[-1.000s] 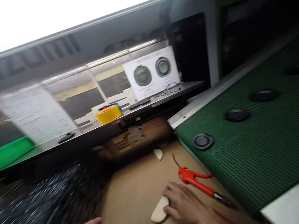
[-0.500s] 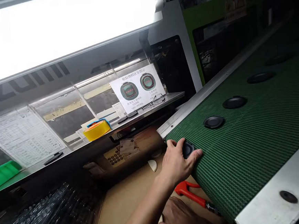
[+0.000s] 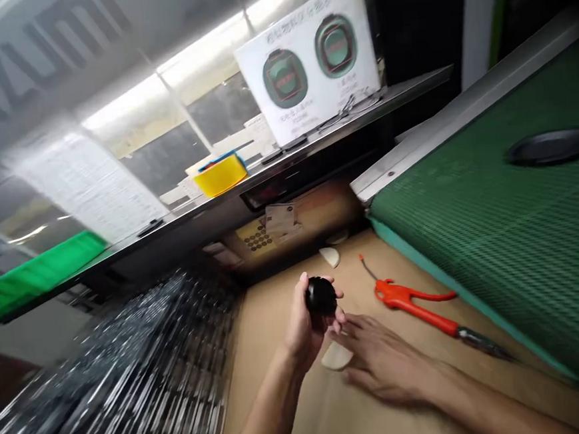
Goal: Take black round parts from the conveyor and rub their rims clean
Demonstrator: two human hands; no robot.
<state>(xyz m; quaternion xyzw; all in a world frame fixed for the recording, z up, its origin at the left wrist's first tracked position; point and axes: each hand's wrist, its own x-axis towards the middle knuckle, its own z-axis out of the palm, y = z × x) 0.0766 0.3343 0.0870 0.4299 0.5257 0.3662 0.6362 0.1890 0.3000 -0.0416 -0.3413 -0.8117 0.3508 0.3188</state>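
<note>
Fingers [image 3: 302,289] of the left hand [image 3: 301,330] grip a round, black part [image 3: 320,295]; the right hand [image 3: 383,357] partly covers a cream pad [image 3: 335,357], grip unclear, near a red air gun [image 3: 417,308].

Beyond the fingers [image 3: 302,287], white light glares across the window panes [image 3: 158,147] and blur smears the printed sheet [image 3: 89,182], while left of them glints streak the dark stack [image 3: 145,362] and rightward the green belt [image 3: 491,228] dims into shadow.
</note>
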